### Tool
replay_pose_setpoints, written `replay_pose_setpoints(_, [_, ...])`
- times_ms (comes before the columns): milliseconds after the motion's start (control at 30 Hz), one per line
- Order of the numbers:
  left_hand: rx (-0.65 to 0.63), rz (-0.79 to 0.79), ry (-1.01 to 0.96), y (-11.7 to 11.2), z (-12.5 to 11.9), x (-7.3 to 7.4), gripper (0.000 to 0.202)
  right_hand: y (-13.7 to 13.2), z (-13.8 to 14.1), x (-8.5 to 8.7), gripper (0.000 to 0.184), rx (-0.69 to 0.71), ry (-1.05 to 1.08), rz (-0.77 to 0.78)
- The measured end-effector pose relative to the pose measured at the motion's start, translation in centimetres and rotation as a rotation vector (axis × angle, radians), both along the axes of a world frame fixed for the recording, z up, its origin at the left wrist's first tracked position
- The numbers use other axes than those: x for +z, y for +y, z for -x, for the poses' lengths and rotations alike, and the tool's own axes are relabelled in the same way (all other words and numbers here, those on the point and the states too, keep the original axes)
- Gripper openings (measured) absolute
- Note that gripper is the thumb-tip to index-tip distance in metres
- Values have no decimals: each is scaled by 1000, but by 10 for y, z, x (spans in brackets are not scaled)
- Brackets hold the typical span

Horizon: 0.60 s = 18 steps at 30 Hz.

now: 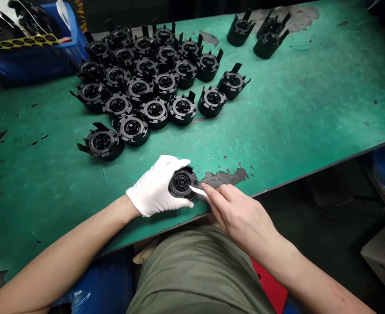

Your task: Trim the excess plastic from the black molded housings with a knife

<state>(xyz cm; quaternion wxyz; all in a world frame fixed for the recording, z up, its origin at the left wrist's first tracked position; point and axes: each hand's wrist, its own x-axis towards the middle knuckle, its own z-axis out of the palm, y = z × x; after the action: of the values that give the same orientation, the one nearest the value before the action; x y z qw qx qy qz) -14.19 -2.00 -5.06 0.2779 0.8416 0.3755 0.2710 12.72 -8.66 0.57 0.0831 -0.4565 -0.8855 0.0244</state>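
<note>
White fabric covers the left hand, its grip around a black housing at lower centre; the right grasps a pale blade at its face. One piece looks mid-work; whether the similar housings, upper left, are finished, I can't tell.

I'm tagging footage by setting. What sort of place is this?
Probably a factory workshop: many matching black plastic housings stand on a worn green workbench, and a white-gloved left hand holds a similar part.

The worn green bench and many matching black parts show this is a workshop.
</note>
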Motion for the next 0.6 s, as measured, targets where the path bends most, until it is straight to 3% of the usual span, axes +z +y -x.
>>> replay_pose_setpoints(233, [24, 33, 37, 0, 0, 1, 112, 5, 0, 7, 25, 24, -77, 8])
replay_pose_setpoints(600, [40, 67, 26, -1, -2, 0, 110, 11, 4, 14, 29, 11, -177, -15])
